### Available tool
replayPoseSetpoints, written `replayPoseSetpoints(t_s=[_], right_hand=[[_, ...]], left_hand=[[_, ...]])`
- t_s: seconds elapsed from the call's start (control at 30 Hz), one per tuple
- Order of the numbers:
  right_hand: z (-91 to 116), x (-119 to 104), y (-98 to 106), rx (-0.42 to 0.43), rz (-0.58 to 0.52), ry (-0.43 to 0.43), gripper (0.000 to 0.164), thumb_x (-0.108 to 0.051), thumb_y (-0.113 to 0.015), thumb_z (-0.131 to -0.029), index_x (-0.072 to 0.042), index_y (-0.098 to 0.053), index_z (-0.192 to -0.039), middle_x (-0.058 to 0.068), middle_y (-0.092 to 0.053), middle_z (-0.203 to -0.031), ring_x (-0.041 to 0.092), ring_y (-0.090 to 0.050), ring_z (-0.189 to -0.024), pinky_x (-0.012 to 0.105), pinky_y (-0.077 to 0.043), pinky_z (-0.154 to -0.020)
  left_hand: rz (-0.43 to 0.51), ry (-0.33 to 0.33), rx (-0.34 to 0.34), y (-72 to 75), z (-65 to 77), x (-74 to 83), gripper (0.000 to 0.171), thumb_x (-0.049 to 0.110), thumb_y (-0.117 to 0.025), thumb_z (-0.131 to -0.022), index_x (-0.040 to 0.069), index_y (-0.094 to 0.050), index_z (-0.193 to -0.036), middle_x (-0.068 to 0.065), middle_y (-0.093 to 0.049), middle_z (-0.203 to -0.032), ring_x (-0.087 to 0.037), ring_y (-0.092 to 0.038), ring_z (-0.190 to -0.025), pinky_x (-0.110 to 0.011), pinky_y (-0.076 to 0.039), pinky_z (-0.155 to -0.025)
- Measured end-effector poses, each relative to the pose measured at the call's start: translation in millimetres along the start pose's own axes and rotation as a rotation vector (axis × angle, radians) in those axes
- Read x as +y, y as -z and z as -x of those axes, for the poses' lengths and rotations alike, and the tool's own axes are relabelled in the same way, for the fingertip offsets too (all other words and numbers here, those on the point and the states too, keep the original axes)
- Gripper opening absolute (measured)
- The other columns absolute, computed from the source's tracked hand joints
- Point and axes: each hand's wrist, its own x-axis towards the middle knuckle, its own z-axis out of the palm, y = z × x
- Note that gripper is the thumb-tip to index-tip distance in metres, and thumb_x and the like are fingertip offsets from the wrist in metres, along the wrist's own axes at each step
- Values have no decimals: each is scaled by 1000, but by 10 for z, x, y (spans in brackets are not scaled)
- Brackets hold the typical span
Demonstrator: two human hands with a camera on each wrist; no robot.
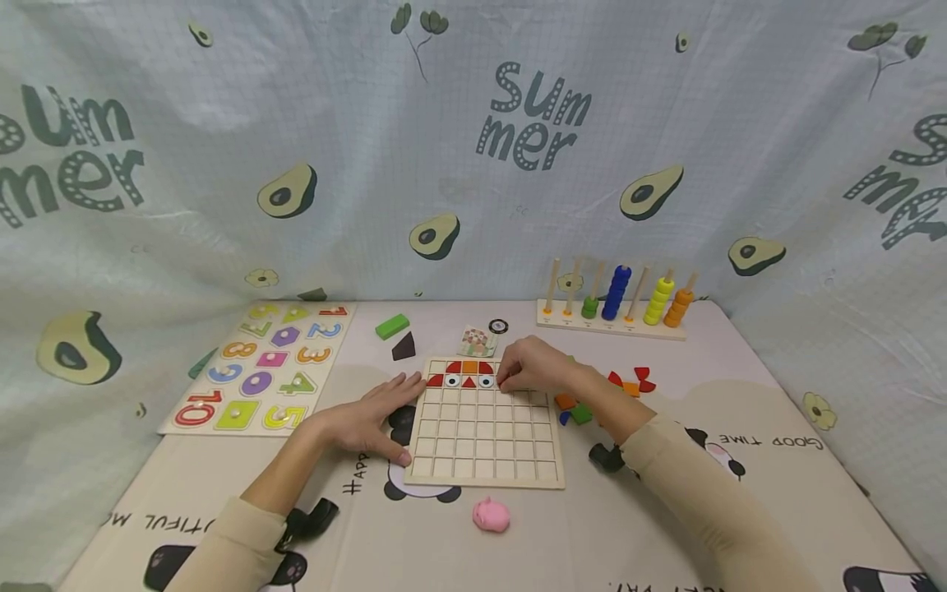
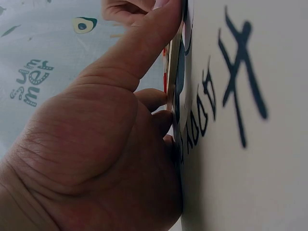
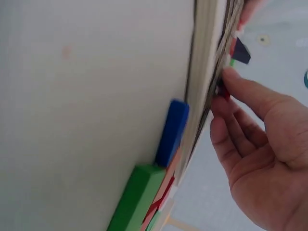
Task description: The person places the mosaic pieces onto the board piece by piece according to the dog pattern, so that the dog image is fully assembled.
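A wooden grid board [image 1: 484,444] lies flat on the table, with red, orange and eye-patterned pieces [image 1: 468,374] filling part of its two far rows. My left hand [image 1: 362,421] is spread along the board's left side, thumb and fingertips right at its edge. Over the second row, my right hand [image 1: 538,364] pinches a small red piece [image 3: 225,90] between thumb and fingers, close to the board. Most of that piece is hidden by the fingertips. Right of the board lie loose pieces, among them a green block [image 1: 580,413] and a blue one [image 3: 172,132].
A number puzzle board [image 1: 247,390] stands at the left, a bead-peg counter [image 1: 610,325] at the back right. Behind the grid lie a green block [image 1: 392,326], a dark wedge [image 1: 404,347], a picture card [image 1: 477,341] and a round token [image 1: 499,326]. A pink toy [image 1: 491,515] sits in front.
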Motion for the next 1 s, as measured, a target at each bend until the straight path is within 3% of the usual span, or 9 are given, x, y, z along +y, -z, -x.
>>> replayPoseSetpoints(t_s=[0.13,0.33,0.57,0.7,0.87,1.0], right_hand=[[-27,-19,-20,14,25,9,7,-14,-76,-82,-14,-78,-89,-6,-67,-85,5,-60,-77,23,-52,-67],[-13,-26,-8,-35,-37,-49,13,-10,-73,-85,-12,-78,-96,-4,-67,-88,8,-60,-83,25,-53,-71],[35,-4,40,-7,-44,-50,14,-15,-74,-85,-14,-77,-99,-4,-70,-94,7,-62,-83,26,-53,-71],[191,43,200,61,-101,-64,20,-20,-71,-88,-14,-74,-107,-1,-69,-101,12,-61,-84,30,-53,-71],[526,150,499,176,-181,-127,27,-26,-70,-88,-18,-70,-114,0,-65,-111,19,-60,-88,35,-54,-73],[777,319,651,227,-173,-161,31,-25,-70,-88,-17,-68,-118,5,-65,-112,21,-60,-91,34,-54,-77]], left_hand=[[4,-8,2,-8,1,-8,114,58,-79,-67,25,-14,-155,7,-1,-161,-21,6,-148,-53,-3,-117],[5,-6,2,-5,-1,-7,114,59,-79,-67,26,-14,-155,7,-1,-161,-21,6,-148,-53,-3,-117],[7,-5,2,1,5,-5,114,59,-79,-67,26,-14,-155,7,-1,-162,-20,7,-148,-53,-3,-117],[10,0,1,4,3,-3,113,59,-79,-67,27,-15,-155,8,-1,-161,-20,7,-148,-54,-4,-117],[16,8,1,12,3,4,114,58,-79,-66,27,-15,-155,10,-1,-161,-19,7,-148,-53,-3,-117],[14,11,1,2,9,5,114,58,-79,-66,27,-15,-155,9,-1,-161,-20,6,-148,-54,-3,-117]])
